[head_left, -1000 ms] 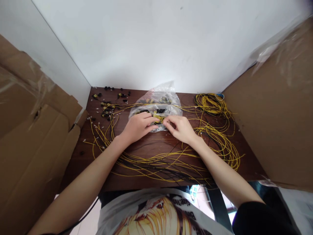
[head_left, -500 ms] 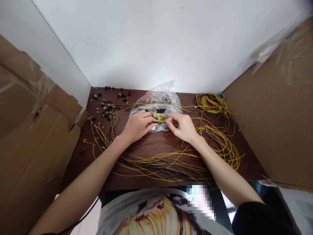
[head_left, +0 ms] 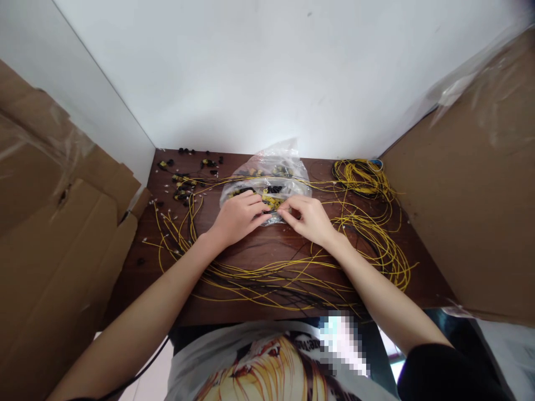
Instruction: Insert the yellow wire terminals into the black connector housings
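Note:
My left hand [head_left: 242, 216] is closed, thumb and fingers pinched together over a clear plastic bag [head_left: 288, 153]. Something small and dark shows at its fingertips, too small to name. Facing it from the right, my right hand [head_left: 308, 220] pinches a thin wire [head_left: 286, 210] whose end runs toward the left fingertips. The two sets of fingertips are only a small gap apart. Yellow connector pieces [head_left: 273, 201] and black ones [head_left: 274, 190] lie in the bag's mouth just behind the fingers.
Yellow and black wires [head_left: 267, 273] stretch across the brown tabletop [head_left: 251, 245] in front of my hands. A coil of wire [head_left: 361, 175] lies back right. Small black and yellow parts [head_left: 184, 181] are scattered back left. Cardboard [head_left: 58, 223] stands left, more cardboard [head_left: 472, 195] right.
My right hand has moved slightly left and its fingertips have come closer to my left hand's. The yellow wire that stretched between them is now mostly covered.

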A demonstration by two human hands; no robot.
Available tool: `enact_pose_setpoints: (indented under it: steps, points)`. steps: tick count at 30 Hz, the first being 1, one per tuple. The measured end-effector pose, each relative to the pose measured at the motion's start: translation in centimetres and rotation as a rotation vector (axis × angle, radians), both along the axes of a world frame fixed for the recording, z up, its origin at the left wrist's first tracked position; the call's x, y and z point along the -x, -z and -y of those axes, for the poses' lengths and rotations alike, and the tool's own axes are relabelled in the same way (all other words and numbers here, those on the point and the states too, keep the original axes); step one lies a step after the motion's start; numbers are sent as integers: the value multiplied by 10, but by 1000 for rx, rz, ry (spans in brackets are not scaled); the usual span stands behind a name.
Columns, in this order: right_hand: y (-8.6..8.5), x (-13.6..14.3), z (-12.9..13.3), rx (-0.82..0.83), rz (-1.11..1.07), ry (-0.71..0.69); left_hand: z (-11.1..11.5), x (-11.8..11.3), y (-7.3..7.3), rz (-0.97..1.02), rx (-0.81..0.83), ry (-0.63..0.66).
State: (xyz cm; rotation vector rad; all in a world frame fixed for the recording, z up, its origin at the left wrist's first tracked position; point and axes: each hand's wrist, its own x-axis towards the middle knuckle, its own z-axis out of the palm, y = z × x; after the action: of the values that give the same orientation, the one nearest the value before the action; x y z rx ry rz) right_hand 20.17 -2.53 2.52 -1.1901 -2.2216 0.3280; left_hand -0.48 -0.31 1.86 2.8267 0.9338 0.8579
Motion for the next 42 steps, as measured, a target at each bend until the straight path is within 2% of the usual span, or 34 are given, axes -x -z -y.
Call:
enact_pose_setpoints:
  steps: [10, 20, 35, 42]
  points:
    - [-5, -7, -3, -53, -26, 131, -3, 2, -7, 58, -35, -40]
    - [0, -2, 0, -45, 0, 18, 0, 0, 1, -12, 64, -51]
    - [-4, -10, -5, -55, 72, 131, -1, 1, -1, -3, 100, -75]
    - [-4, -6, -2, -32, 50, 69, -1, 1, 1, -8, 93, -75]
